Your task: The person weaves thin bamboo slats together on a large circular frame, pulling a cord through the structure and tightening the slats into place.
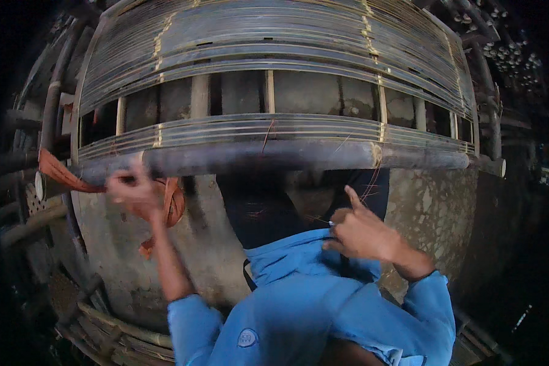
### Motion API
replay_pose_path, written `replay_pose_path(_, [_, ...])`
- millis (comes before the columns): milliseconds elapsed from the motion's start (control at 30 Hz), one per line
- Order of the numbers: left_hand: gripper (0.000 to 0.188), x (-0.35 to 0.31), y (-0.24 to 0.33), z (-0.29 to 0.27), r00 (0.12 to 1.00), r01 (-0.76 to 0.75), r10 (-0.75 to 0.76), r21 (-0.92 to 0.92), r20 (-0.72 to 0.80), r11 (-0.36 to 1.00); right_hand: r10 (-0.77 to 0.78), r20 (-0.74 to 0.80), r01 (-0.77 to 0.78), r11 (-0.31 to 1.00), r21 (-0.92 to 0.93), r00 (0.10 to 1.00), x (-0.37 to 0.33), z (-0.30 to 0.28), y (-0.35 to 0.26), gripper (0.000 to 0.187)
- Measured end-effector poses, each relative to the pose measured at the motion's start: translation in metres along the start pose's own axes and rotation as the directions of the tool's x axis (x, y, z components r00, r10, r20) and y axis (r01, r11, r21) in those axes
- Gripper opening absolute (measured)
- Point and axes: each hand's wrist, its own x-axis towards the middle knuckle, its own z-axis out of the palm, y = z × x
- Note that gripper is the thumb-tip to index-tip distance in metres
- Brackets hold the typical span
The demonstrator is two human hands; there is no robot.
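A round, dark pole [256, 157] runs across the near edge of a frame strung with rows of thin, pale strips [262, 52]. My left hand [135, 192] is at the pole's left part, blurred by motion, so its grip is unclear. Beside it an orange cloth strip [174, 204] hangs in a loop. To the right, below the pole, my right hand [366, 232] has its index finger stretched up and its other fingers curled. A tiny pale thing [331, 224] shows at those curled fingers, too small to name. Thin reddish threads [368, 188] hang from the pole near this hand.
Crossbars [270, 91] show through a gap between the strips. The orange cloth also ties round a post end [41, 185] at left. Bamboo poles [131, 329] lie low at left. A stained concrete surface [430, 226] spreads below, and my dark-clothed legs [253, 210] reach under the pole.
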Motion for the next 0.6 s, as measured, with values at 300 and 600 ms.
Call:
replay_pose_path(300, [0.064,-0.187,0.099,0.027,0.952,-0.056,0.068,-0.046,0.299,0.997,-0.02,-0.416,0.065,0.993,0.094,0.909,0.008,-0.038,0.033,0.034])
replay_pose_path(600, [0.019,-0.041,0.066,-0.115,0.599,0.429,-0.033,-0.285,0.8,0.857,0.136,-0.658,0.199,0.891,0.409,0.74,0.033,-0.052,0.116,0.03])
